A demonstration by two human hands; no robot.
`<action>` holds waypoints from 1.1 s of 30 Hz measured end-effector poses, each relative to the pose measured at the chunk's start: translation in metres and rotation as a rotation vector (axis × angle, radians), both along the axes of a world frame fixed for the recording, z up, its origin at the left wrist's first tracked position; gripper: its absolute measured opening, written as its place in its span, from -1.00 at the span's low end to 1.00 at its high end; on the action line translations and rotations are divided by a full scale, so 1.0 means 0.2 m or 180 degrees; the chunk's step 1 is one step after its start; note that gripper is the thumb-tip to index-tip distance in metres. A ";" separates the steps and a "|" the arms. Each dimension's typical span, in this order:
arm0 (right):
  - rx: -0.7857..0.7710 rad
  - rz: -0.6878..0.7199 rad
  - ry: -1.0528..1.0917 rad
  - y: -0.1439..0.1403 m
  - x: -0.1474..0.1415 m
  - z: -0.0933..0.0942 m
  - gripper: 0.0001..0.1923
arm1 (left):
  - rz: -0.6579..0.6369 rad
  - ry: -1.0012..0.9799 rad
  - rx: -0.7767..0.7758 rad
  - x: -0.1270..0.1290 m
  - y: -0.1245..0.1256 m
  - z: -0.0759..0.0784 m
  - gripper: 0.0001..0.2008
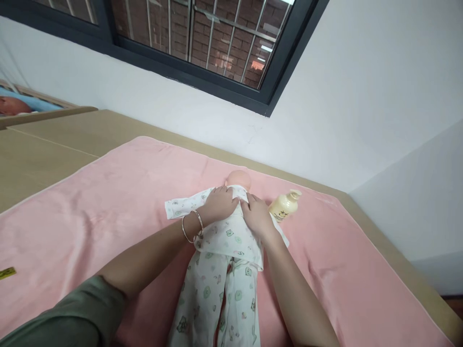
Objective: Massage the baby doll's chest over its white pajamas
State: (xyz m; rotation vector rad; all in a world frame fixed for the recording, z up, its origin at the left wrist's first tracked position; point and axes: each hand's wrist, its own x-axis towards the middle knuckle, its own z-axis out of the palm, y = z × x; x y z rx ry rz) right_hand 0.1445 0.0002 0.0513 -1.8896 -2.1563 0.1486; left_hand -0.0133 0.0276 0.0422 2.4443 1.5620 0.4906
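A baby doll [239, 179] lies on a pink blanket with its head toward the wall. It wears a white printed top [231, 236] and matching trousers [202, 294]. My left hand [220, 205] rests flat on the upper chest of the top, fingers stretched toward the doll's neck. On the other side of the chest lies my right hand [257, 214], its fingers extended and partly hidden, thumb near the middle. The two thumbs almost meet. One sleeve [177, 207] stretches out to the left. Close beside my right hand is a pale yellow pump bottle [285, 205].
The pink blanket [119, 193] covers most of a tan surface [47, 154], which meets a white wall [325, 120]. A barred window [210, 43] is above. A yellow strip [7, 273] lies at the left edge. Another doll's head [13, 106] shows at far left.
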 end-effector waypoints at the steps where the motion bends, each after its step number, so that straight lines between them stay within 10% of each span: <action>1: 0.0034 0.0005 -0.0110 -0.02 -0.03 0.01 -0.51 | 0.0009 -0.0069 -0.0063 -0.01 0.02 0.00 -0.56; 17: -0.0159 -0.0010 0.0488 0.09 0.07 -0.05 -0.46 | -0.0172 0.0355 0.0597 0.07 -0.07 -0.02 -0.61; 26: -0.0014 -0.0303 -0.0008 -0.06 -0.13 -0.07 -0.40 | -0.0294 0.0045 0.0412 -0.02 0.07 -0.07 -0.67; 33: -0.0017 -0.0226 0.0402 0.03 -0.03 -0.10 -0.39 | -0.0004 -0.0128 0.0265 0.01 0.08 -0.08 -0.65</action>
